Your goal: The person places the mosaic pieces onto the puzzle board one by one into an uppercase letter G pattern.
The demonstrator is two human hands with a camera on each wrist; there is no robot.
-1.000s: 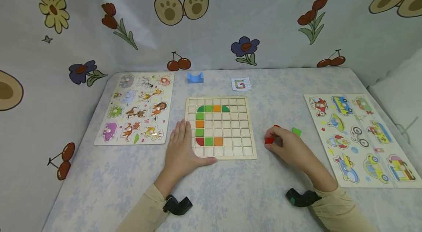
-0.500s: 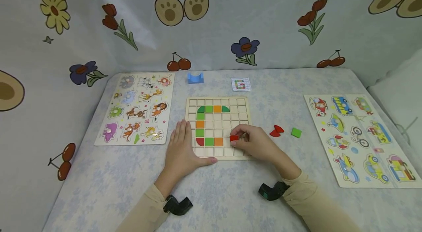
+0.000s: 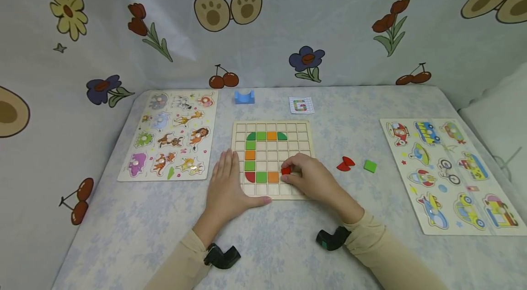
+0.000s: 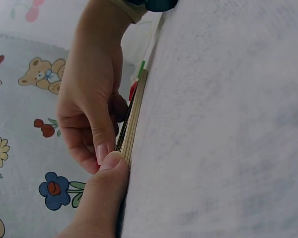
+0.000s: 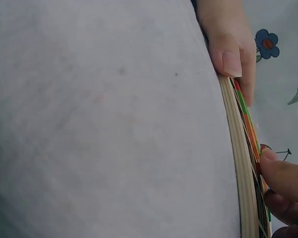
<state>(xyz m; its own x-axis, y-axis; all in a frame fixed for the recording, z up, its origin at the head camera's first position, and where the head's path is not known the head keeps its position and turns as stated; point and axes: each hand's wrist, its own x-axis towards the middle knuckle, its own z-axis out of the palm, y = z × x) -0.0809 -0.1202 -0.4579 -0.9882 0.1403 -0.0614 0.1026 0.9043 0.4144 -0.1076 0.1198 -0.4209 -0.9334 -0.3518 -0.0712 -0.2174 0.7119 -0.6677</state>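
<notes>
A wooden grid board lies flat in mid-table, with green, orange and red tiles in some of its squares. My right hand pinches a small red tile between thumb and fingers, over the board just right of an orange tile in the lower row. The fingers partly cover the red tile, so its exact shape is hidden. Along the board's left and near edges rests my left hand, fingers straight and thumb spread; the left wrist view shows this thumb against the board's side.
Red rounded pieces and a green square tile lie right of the board. Behind it are a printed pattern card and a blue holder. An animal puzzle lies left, a vehicle puzzle right.
My right hand has carried the red tile leftward from the loose pieces to above the board, shifting slightly further left in the last half second. My left hand has stayed in place.
</notes>
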